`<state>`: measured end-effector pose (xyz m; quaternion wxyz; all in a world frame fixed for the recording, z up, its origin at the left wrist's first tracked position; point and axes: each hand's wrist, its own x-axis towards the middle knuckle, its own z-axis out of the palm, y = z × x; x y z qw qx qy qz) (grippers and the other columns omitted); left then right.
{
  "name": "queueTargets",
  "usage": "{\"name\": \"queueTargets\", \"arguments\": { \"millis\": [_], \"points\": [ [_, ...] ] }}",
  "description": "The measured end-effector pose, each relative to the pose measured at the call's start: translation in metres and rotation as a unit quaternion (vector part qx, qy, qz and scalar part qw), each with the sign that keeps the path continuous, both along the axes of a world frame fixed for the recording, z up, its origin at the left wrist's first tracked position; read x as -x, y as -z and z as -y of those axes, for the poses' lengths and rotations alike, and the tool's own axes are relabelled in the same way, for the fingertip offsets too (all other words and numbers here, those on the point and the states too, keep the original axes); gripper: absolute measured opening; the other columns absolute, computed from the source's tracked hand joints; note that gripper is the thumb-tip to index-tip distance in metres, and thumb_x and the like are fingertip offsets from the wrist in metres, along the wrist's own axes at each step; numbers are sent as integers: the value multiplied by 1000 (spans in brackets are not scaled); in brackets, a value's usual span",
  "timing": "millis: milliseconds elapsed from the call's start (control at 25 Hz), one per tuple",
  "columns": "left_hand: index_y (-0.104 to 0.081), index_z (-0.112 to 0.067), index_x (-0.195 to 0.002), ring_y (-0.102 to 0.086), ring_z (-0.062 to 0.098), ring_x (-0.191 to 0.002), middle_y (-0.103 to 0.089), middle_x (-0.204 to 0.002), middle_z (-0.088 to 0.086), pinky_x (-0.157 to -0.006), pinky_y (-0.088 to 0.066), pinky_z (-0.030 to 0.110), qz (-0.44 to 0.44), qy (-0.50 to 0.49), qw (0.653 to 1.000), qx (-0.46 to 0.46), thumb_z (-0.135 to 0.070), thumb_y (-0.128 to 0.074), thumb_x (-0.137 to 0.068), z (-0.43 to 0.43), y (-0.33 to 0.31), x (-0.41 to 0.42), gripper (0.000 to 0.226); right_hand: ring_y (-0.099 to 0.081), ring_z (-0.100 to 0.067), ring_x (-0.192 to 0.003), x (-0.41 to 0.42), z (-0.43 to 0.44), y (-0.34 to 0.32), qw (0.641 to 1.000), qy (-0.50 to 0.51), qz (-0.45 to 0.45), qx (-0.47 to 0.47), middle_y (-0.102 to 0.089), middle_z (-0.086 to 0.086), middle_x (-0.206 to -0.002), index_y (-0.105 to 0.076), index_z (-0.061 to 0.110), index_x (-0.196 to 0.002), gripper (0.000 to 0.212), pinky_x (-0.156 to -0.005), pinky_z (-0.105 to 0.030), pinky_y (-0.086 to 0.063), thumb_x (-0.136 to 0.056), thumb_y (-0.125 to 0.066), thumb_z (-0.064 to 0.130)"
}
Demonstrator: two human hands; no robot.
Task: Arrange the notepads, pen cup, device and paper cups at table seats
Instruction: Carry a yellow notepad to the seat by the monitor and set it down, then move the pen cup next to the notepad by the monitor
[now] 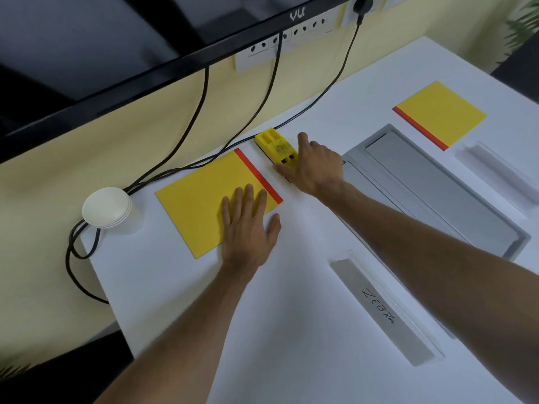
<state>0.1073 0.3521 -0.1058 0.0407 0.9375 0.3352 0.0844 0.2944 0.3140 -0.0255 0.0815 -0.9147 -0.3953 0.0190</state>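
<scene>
- Nearest the camera, a clear name stand [385, 310] marked "ZEBRA" is laid flat on the white table [291, 330].
- Left hand [248, 225] is spread flat, fingers open, pressed on the near notepad [204, 205]; nothing is gripped.
- Right hand [315, 167] is curled around the yellow device [277, 147], seemingly held at its near end.
- Device is judged rigid, light plastic, best pinched across its long sides.
- Notepad is judged thin, stiff and slippery, easiest slid or lifted by a corner.
- Stacked cups [106, 207] stand at the table's left edge over cables [84, 252]; they are light and easily tipped.
- Far notepad [440, 115] lies beyond the grey tray [437, 185].
- Open room is left on the near table.
</scene>
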Motion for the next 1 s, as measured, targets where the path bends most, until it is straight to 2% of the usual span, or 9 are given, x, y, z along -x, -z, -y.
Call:
{"name": "queueTargets", "arguments": {
  "millis": [200,360,560,680,1000],
  "points": [
    [-41,-16,-149,-24,32,-149,-34,-158,14,-118,-18,55,-14,26,999,22,-54,-29,-99,11,-21,11,64,-61,-34,-100,33,85,-40,999,20,-16,-38,-64,-11,-113,-42,14,-130,58,-70,-39,-46,-92,-54,55],
    [-38,-18,-151,-20,29,-150,-29,-160,11,-120,-19,51,59,46,994,74,-51,-27,-100,57,-73,27,62,-63,-29,-101,67,160,-74,992,71,-54,-89,-66,-7,-113,-48,15,-130,45,-73,-40,-53,-93,-57,40],
    [-38,-18,-151,-19,23,-151,-24,-163,6,-118,-24,44,115,105,972,175,-51,-32,-99,144,-142,71,62,-62,-22,-94,141,275,-105,971,151,-92,-164,-67,-3,-106,-58,16,-120,32,-70,-33,-49,-93,-58,33],
    [-40,-19,-150,-22,25,-150,-24,-163,4,-117,-23,44,87,108,963,232,-50,-34,-97,179,-165,99,62,-62,-20,-95,175,318,-102,960,183,-139,-158,-66,0,-111,-60,18,-118,30,-69,-31,-48,-92,-59,33],
    [-47,-19,-145,-21,27,-148,-16,-165,-1,-115,-28,48,30,187,945,267,-39,-49,-99,284,-211,154,50,-62,-14,-91,258,455,-114,933,216,-206,-200,-65,0,-111,-61,18,-118,27,-75,-28,-48,-93,-60,29]
  ]
}}
